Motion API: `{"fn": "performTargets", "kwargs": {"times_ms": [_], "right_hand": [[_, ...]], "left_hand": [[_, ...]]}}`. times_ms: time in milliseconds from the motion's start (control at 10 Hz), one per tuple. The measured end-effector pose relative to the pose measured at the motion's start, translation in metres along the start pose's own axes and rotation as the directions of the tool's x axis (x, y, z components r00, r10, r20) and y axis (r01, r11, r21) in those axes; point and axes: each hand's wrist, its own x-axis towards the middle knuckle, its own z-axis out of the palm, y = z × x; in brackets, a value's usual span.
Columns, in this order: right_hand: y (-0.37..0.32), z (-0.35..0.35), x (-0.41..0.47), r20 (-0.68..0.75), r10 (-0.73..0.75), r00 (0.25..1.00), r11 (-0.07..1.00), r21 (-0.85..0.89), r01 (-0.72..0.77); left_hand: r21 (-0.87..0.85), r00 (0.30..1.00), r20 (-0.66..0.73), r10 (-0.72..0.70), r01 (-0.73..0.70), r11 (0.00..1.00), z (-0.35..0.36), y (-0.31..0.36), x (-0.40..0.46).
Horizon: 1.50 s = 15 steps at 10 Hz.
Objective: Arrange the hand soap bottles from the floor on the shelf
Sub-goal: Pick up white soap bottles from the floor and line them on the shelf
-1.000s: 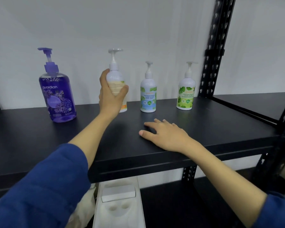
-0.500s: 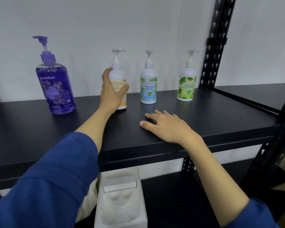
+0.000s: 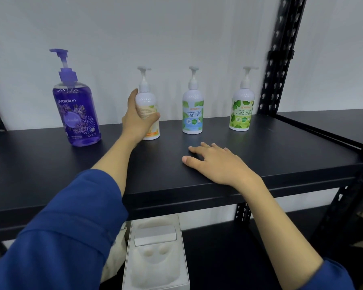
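Several pump soap bottles stand upright along the back of the black shelf [image 3: 260, 155]. My left hand [image 3: 137, 120] is wrapped around the white bottle with the orange label [image 3: 147, 101], which rests on the shelf. To its left stands a large purple bottle [image 3: 77, 109]. To its right are a white bottle with a blue-green mint label [image 3: 193, 109] and a white bottle with a green label [image 3: 241, 107]. My right hand [image 3: 216, 162] lies flat on the shelf near the front edge, palm down, fingers spread, holding nothing.
A black perforated upright [image 3: 279, 59] stands at the shelf's right end, with another shelf [image 3: 331, 124] beyond it. Below the shelf, a white moulded packaging tray [image 3: 155, 256] sits on a lower black board. A white wall is behind the bottles.
The orange-label bottle in my left hand has been set down on the shelf in line with the others. The view has shifted; my right hand has stayed flat.
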Motion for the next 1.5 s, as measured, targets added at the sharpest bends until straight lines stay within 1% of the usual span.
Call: {"fn": "performTargets", "kwargs": {"times_ms": [100,200,300,400,500,600,700,800,900,1000,1100,1200,1300,1400,1500], "right_hand": [[0.000,0.000,0.000,0.000,-0.001,1.000,1.000,-0.003,0.001],[0.000,0.001,0.001,-0.003,0.001,1.000,1.000,0.003,-0.001],[0.000,0.001,0.001,-0.006,0.002,1.000,1.000,0.004,-0.002],[0.000,0.001,0.001,-0.008,0.006,1.000,1.000,0.006,-0.006],[0.000,0.002,0.001,-0.012,0.009,1.000,1.000,0.010,-0.008],[0.000,0.002,0.000,-0.012,0.008,1.000,1.000,0.008,-0.008],[0.000,0.001,0.001,-0.014,0.007,1.000,1.000,0.008,-0.007],[0.000,0.002,0.001,-0.017,0.006,1.000,1.000,0.007,-0.006],[0.001,0.002,0.000,-0.018,0.010,1.000,1.000,0.017,-0.010],[0.001,0.002,0.000,-0.021,0.008,1.000,1.000,0.018,-0.008],[0.001,0.002,0.000,-0.019,0.009,1.000,1.000,0.019,-0.008],[0.001,0.001,0.000,-0.018,0.010,1.000,1.000,0.020,-0.009],[0.001,0.002,0.000,-0.021,0.009,1.000,1.000,0.020,-0.009],[0.000,0.002,-0.001,-0.025,0.012,1.000,1.000,0.024,-0.011],[0.000,0.002,-0.001,-0.028,0.012,1.000,1.000,0.026,-0.011]], "left_hand": [[0.039,0.999,0.023,-0.026,0.025,0.999,-0.001,0.002,0.000],[0.188,1.000,-0.011,-0.022,0.023,0.982,0.003,0.003,-0.005],[0.288,0.997,-0.077,0.022,0.001,0.958,0.003,0.002,-0.008],[0.224,0.996,-0.078,0.037,-0.018,0.974,0.000,0.002,-0.006],[0.118,1.000,-0.012,-0.024,0.025,0.993,-0.003,0.002,-0.003],[0.071,0.999,0.022,-0.048,0.047,0.996,-0.001,0.001,-0.001],[0.124,0.999,-0.029,-0.015,0.018,0.992,0.003,-0.004,-0.001],[0.194,1.000,-0.022,-0.003,0.007,0.981,0.003,-0.007,-0.001],[0.152,0.999,-0.010,-0.052,0.053,0.987,-0.001,-0.007,0.001],[0.050,0.991,0.100,-0.088,0.083,0.995,-0.009,-0.009,0.004],[0.062,0.991,0.134,-0.020,0.012,0.998,-0.009,-0.007,0.000],[0.206,0.993,0.038,0.109,-0.114,0.972,-0.007,-0.003,-0.008],[0.296,0.989,-0.006,0.150,-0.141,0.945,-0.005,-0.003,-0.011],[0.271,0.992,0.013,0.124,-0.123,0.955,-0.005,-0.004,-0.009],[0.169,0.996,0.033,0.088,-0.092,0.981,-0.008,-0.007,-0.004]]}}
